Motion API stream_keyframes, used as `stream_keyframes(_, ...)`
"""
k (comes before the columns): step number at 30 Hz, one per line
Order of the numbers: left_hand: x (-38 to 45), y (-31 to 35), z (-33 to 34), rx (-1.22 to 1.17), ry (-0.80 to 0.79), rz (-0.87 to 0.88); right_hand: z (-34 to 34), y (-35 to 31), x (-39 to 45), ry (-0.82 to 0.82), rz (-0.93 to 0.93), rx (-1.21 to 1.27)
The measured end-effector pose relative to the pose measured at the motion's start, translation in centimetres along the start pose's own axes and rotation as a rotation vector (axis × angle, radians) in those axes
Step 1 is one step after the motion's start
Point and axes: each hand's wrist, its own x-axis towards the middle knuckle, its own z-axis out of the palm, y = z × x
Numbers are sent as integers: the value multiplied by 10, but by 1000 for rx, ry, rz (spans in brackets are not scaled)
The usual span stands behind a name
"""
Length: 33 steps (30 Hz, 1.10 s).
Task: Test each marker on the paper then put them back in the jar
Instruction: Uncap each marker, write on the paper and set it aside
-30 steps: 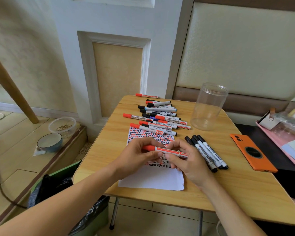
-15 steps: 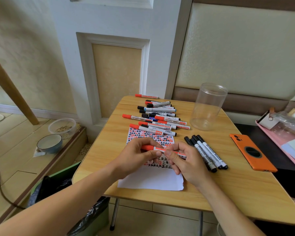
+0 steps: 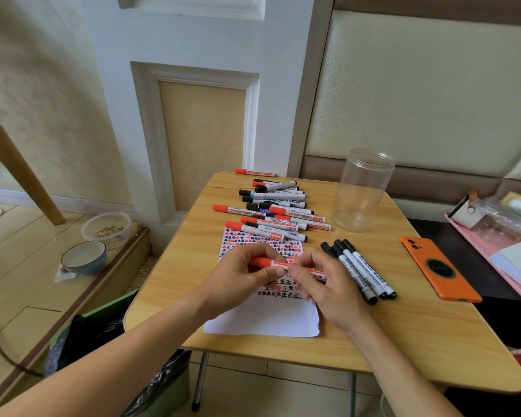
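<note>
Fingers (image 3: 271, 270) of the left hand (image 3: 238, 275) are curled round the red cap end of a red marker (image 3: 263, 261), and the thumb and fingers of the right hand (image 3: 322, 284) are pinched on its barrel. The marker is held level just above the paper (image 3: 262, 317), its long axis running left to right, cap end pointing left and the far end tilted slightly toward the person. The upper part of the paper is covered with red and black test marks (partly hidden by the hands). Beyond the paper a loose pile of markers (image 3: 274, 212) is spread on the table (image 3: 403, 341), most lying crosswise. Three black markers (image 3: 358, 270) lie side by side just right of the right hand. A clear jar (image 3: 363, 191) stands upright at the back right, with an orange phone (image 3: 439, 272) lying near the right edge.
</note>
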Motion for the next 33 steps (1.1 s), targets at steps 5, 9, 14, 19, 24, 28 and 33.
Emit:
stream_keyframes(5,1,-5,-6,168,-78,22,-13,2,0,9,-76,-286)
stream_keyframes(9,4,-12,-10,282,-33,39,-15,1,-4,-14,-73,-413)
stream_keyframes(14,9,-25,-28,649,159,68,-28,12,-3,195,-10,-755)
stream_keyframes(19,12,-36,-48,990,179,60,-37,14,-4,311,124,-952)
stream_keyframes(24,14,-47,-51,1030,137,42,-34,16,-5,326,146,-1083)
stream_keyframes(28,15,-49,-49,1029,149,39,-34,16,-1,343,167,-1094)
stream_keyframes(33,14,-50,-46,1033,163,34,-25,13,11,399,77,-1005)
